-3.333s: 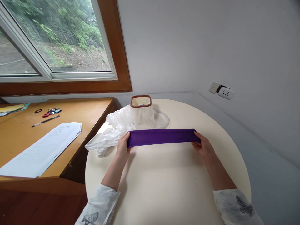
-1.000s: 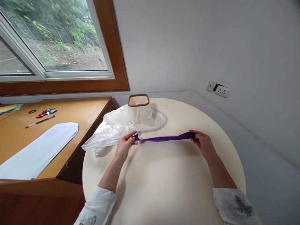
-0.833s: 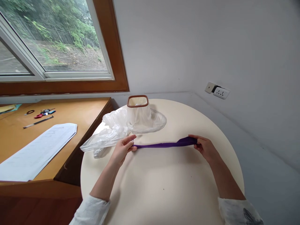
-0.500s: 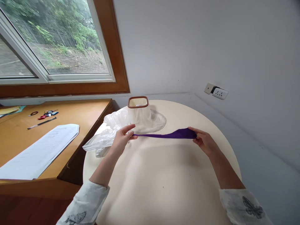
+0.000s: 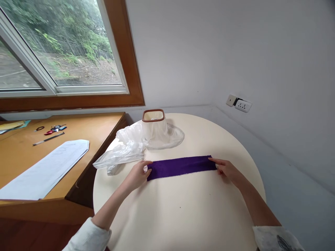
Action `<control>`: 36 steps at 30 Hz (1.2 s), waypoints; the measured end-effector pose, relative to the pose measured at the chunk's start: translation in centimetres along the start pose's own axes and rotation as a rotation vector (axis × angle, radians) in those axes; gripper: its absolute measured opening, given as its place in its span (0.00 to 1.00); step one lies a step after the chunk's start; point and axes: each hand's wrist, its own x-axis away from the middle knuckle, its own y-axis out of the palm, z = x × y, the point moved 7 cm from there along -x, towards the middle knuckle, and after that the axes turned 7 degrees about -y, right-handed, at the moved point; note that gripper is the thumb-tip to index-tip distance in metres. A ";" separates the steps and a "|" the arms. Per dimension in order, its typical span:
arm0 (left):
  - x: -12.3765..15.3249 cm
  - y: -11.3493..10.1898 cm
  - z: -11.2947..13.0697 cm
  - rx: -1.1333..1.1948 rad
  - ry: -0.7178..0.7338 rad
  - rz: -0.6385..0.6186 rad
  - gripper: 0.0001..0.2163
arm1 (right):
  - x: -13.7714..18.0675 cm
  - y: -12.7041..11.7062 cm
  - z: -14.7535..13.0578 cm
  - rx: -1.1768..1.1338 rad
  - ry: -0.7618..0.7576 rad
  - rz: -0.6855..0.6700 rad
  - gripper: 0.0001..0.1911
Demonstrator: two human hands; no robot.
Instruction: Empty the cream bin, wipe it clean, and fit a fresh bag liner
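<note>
A purple cloth strip with slightly frayed edges lies spread out, roughly flat, across the round cream table. My left hand has its left end at the fingertips, with thumb and forefinger on the cloth's edge. At the right end, my right hand holds the corner, forefinger stretched along the top and the other fingers curled below. Beyond the strip stands a small bin with a brown rim and a pale plastic liner. Crumpled clear plastic bags lie beside it, above my left hand.
To the left is a wooden desk holding white paper sheets, a pen, keys and a black ring. A wall socket sits on the right wall, and a window is at the left.
Both hands have come down and nearer to me. The purple strip, held edge-on in the air before, now lies spread on the table with its broad face up.
</note>
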 end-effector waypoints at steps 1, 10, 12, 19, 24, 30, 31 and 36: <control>0.2 -0.1 0.8 -0.054 0.055 0.028 0.13 | 0.1 0.0 0.1 -0.012 0.005 -0.001 0.27; 2.2 5.8 1.7 -0.449 0.324 -0.066 0.21 | -0.3 0.4 -1.0 0.233 -0.175 0.186 0.16; 2.5 6.6 1.0 -0.527 0.345 -0.062 0.21 | -0.7 0.6 -1.1 0.343 -0.266 0.272 0.16; 2.8 7.4 0.1 -0.646 0.383 -0.022 0.21 | -1.6 0.9 0.0 0.282 -0.368 0.314 0.19; 2.7 7.4 0.3 -0.634 0.394 -0.019 0.21 | -1.4 0.7 0.0 0.452 -0.313 0.307 0.25; 2.6 7.3 0.2 -0.610 0.387 -0.023 0.20 | -0.8 1.2 -0.2 0.484 -0.232 0.244 0.35; 2.6 7.3 0.1 -0.605 0.384 -0.025 0.20 | -0.6 1.4 -0.2 0.483 -0.223 0.234 0.36; 2.8 7.3 0.1 -0.565 0.378 -0.027 0.20 | 0.4 1.5 -0.7 0.453 -0.208 0.242 0.38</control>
